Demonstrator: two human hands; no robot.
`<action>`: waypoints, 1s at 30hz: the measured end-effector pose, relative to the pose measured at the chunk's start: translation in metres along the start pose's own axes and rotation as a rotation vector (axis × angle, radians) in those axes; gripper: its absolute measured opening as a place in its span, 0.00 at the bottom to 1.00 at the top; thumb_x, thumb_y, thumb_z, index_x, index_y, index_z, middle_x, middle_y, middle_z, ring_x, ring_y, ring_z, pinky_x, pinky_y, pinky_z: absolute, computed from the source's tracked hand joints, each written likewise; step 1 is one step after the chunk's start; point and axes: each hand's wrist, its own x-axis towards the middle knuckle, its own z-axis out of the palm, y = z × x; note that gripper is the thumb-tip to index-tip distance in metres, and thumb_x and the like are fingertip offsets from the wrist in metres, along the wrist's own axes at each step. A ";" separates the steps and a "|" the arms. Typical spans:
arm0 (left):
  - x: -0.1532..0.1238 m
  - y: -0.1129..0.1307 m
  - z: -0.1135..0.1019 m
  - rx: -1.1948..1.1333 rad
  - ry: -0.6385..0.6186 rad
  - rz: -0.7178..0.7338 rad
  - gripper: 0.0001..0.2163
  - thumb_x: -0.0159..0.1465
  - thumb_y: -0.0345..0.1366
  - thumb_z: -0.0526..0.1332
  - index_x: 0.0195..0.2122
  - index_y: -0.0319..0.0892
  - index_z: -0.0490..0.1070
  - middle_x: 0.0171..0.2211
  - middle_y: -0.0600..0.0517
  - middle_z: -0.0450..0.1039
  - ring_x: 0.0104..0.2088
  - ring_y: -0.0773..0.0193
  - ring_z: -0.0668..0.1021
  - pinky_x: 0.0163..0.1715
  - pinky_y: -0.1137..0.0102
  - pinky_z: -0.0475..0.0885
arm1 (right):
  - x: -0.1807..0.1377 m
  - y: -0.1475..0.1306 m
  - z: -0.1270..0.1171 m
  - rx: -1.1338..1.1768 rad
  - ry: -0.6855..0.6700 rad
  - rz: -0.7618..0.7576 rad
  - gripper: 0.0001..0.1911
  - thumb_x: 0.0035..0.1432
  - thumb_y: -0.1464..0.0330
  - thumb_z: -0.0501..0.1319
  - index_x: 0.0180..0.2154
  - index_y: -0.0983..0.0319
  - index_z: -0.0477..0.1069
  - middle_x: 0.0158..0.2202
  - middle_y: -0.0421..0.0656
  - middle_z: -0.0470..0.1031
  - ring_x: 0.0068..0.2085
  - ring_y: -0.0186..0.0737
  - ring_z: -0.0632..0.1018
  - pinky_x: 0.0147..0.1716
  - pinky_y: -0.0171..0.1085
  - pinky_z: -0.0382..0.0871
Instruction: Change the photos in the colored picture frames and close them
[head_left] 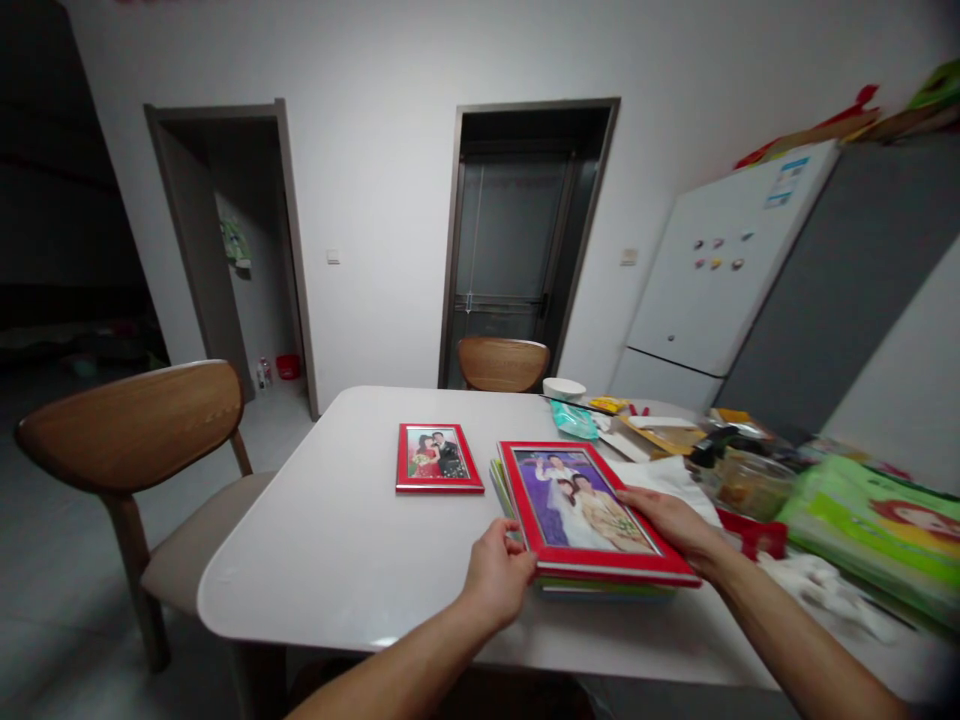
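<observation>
The larger frame [600, 562] is red with a thin pale inner line, around a print [566, 500] of white and pale gold clothing on purple; the smaller frame [403, 465] is red, its photo [442, 455] showing red and black clothes over white-dotted green. The tabletop [337, 540] is white, the chair [142, 420] brown with a beige seat [195, 540], the refrigerator [720, 300] white in front and grey at its side. A package [855, 530] is bright green, a packet [574, 420] turquoise

It's dim in here, the far left sunk in near-black, the wall [382, 200] softly grey. A small glare [385, 641] marks the table [322, 540]; rightward, the green package [862, 520] blurs and the fridge [697, 305] leans, stretched.
</observation>
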 end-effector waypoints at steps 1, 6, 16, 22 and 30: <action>0.002 -0.002 0.004 0.057 0.007 0.014 0.10 0.51 0.29 0.56 0.36 0.40 0.63 0.21 0.57 0.68 0.25 0.67 0.73 0.26 0.74 0.67 | 0.005 0.003 -0.001 -0.070 0.051 -0.026 0.11 0.41 0.64 0.60 0.28 0.63 0.72 0.22 0.45 0.76 0.24 0.42 0.75 0.23 0.38 0.67; 0.000 -0.006 -0.003 0.332 -0.022 0.107 0.11 0.51 0.31 0.57 0.37 0.42 0.66 0.29 0.53 0.72 0.29 0.65 0.73 0.30 0.72 0.67 | 0.021 0.020 0.003 -0.215 0.177 -0.075 0.13 0.38 0.65 0.61 0.29 0.64 0.73 0.23 0.45 0.76 0.25 0.42 0.75 0.25 0.37 0.66; 0.057 -0.012 -0.078 0.865 0.027 0.150 0.25 0.51 0.37 0.58 0.50 0.37 0.55 0.56 0.43 0.50 0.56 0.53 0.51 0.53 0.60 0.44 | -0.022 -0.010 0.069 -0.463 0.230 -0.517 0.16 0.46 0.63 0.54 0.38 0.61 0.70 0.38 0.45 0.72 0.35 0.41 0.72 0.37 0.38 0.64; 0.064 -0.008 -0.113 1.061 -0.017 0.127 0.26 0.48 0.41 0.60 0.47 0.38 0.59 0.51 0.42 0.59 0.52 0.50 0.59 0.50 0.58 0.51 | -0.072 -0.005 0.163 -0.546 -0.170 -0.821 0.16 0.50 0.67 0.50 0.40 0.61 0.68 0.40 0.46 0.70 0.39 0.39 0.71 0.39 0.38 0.65; -0.053 -0.008 -0.128 1.149 -0.004 0.152 0.25 0.45 0.41 0.63 0.45 0.38 0.62 0.47 0.42 0.60 0.48 0.49 0.62 0.48 0.60 0.55 | -0.060 0.039 0.181 -0.590 -0.024 -0.696 0.23 0.48 0.66 0.51 0.48 0.66 0.62 0.50 0.53 0.63 0.51 0.44 0.63 0.51 0.43 0.55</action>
